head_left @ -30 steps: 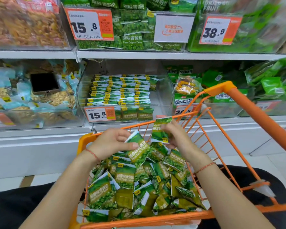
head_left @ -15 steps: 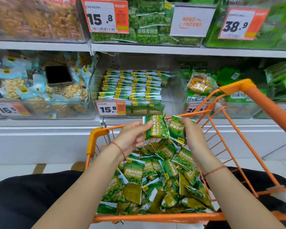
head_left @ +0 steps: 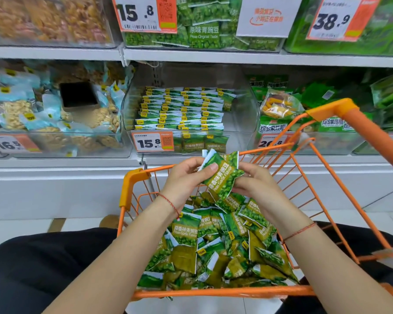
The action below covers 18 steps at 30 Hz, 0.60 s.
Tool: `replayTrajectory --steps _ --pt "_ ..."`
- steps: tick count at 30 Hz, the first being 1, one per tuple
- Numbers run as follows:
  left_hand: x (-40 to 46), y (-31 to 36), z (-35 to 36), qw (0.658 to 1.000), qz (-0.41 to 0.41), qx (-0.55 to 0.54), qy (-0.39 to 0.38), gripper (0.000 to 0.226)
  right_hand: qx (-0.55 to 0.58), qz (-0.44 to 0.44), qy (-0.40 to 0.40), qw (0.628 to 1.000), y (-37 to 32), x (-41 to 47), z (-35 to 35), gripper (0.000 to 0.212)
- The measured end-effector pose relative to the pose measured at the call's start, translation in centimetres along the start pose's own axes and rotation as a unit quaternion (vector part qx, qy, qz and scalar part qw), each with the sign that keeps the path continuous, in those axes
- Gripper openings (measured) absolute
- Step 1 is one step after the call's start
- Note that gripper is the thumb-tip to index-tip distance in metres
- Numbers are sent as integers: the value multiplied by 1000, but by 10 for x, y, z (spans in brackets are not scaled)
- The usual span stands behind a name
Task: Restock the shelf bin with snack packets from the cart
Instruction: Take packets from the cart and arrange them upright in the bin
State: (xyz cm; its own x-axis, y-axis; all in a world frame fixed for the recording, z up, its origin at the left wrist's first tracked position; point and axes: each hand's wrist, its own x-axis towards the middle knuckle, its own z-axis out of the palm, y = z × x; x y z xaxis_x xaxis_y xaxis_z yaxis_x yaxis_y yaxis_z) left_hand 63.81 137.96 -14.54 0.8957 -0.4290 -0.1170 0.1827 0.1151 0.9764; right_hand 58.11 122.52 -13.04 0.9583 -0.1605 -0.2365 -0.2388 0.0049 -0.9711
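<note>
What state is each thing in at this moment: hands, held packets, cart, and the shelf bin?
Left hand: holds the held packets, thumb on top.
Right hand: holds the same packets from the other side.
Held packets: lifted above the cart, stacked together, not yet in the bin.
Cart: holds a loose pile of packets.
Loose packets: jumbled, lying at all angles.
Shelf bin: partly filled, neat rows on its left, right side bare.

We hold green garlic-pea snack packets [head_left: 222, 175] between our left hand [head_left: 186, 177] and right hand [head_left: 256, 182], above an orange wire cart [head_left: 132, 184] heaped with matching packets; behind it, a clear plastic shelf bin [head_left: 243, 114] with neat rows.
</note>
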Motion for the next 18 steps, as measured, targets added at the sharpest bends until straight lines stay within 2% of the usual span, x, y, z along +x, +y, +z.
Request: replayTrajectory --steps 3,5,8,9,11,13,15,18 --pt "-3 3 1 999 16 -42 1 5 -1 8 -30 1000 0 0 0 33" --pt "-4 6 1 999 26 -31 4 4 28 23 -25 999 -3 0 -1 33" --pt "-4 5 -1 996 46 71 -18 6 81 14 -21 996 -3 2 -5 58" --pt "-4 4 -1 991 58 114 -37 6 57 10 -37 998 -3 2 -6 63" --pt "-6 0 -2 979 81 176 -68 8 -71 8 -86 994 2 1 -7 68" --pt "-8 -2 -3 972 98 199 -80 10 -169 1 -114 979 5 -1 -4 51" --pt "-9 -2 -3 971 97 202 -87 10 -174 -3 -108 979 6 -2 -2 31" --pt "-8 0 -10 964 89 247 -50 8 -181 0 -63 981 7 0 -7 28"
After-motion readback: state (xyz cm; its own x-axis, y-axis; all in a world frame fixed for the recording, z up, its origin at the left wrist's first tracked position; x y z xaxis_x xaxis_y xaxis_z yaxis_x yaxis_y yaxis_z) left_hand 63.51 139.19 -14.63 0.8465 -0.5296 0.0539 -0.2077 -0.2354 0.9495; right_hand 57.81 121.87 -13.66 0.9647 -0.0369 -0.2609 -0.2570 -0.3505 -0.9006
